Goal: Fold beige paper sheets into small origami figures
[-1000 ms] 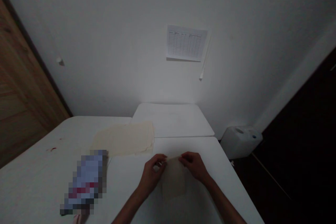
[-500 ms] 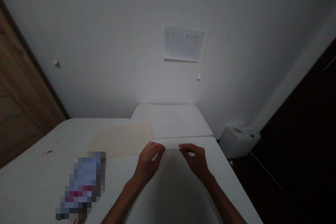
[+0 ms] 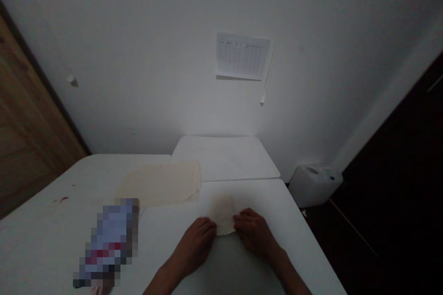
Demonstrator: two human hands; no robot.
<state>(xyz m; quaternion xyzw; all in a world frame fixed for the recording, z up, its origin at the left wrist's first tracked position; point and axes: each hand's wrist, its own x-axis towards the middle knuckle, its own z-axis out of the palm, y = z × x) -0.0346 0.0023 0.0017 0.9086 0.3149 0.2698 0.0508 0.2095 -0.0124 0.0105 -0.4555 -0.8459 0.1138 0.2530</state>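
A small, thin cream piece that looks like cloth (image 3: 223,214) lies on the white table, its near edge between my two hands. My left hand (image 3: 199,242) is closed on its left near corner, fingers bent. On the other side, my right hand (image 3: 254,233) pinches the right near edge. The fingertips partly cover the piece's sides. Beyond my left hand, a larger thin beige sheet (image 3: 162,184) lies flat, its right edge slightly ragged.
The white tables (image 3: 294,239) meet a wall that carries a printed sheet (image 3: 240,55). A blurred-out blue item (image 3: 114,230) lies at left. A white plastic container (image 3: 313,186) stands on the dark floor at right.
Both hands have come down and toward me. The cream piece, seen almost edge-on between the fingertips before, now shows its flat face on the table.
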